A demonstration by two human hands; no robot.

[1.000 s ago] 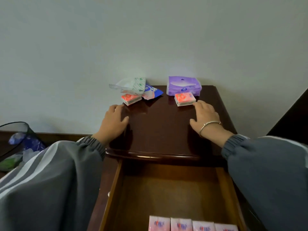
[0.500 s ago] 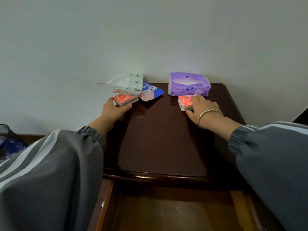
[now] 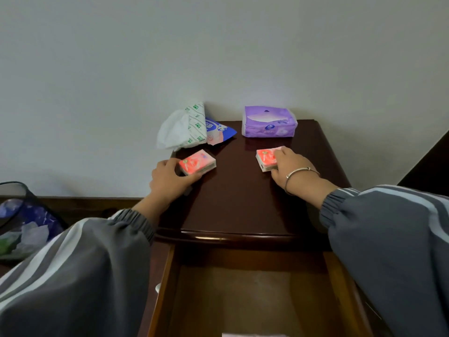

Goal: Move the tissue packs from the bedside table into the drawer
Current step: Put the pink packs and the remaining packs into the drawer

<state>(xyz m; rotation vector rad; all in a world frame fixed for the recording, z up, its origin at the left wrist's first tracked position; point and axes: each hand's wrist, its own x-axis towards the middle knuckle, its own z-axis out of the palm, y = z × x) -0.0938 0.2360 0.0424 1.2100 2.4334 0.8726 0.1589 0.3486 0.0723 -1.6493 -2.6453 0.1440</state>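
Observation:
Two small red tissue packs lie on the dark wooden bedside table [image 3: 243, 203]. My left hand [image 3: 167, 182] grips the left red pack [image 3: 197, 162] by its near edge. My right hand [image 3: 291, 166], with a metal bangle on the wrist, grips the right red pack [image 3: 266, 159] from its right side. At the back stand a purple tissue pack [image 3: 268, 122], a white-and-green pack [image 3: 184, 127] with tissue sticking out, and a blue-and-pink pack [image 3: 220, 132]. The open drawer [image 3: 250, 295] lies below the table's front edge, with a pale pack edge [image 3: 252, 334] at the frame bottom.
A plain white wall rises right behind the table. A dark mesh bin [image 3: 21, 220] with blue and white rubbish stands low on the left. A dark wooden piece [image 3: 430, 166] slants up at the right edge. Grey striped sleeves cover both forearms.
Both hands reached forward, took hold of the two red packs and have drawn them back towards me, away from the larger packs. The view tilted up, then partly back down.

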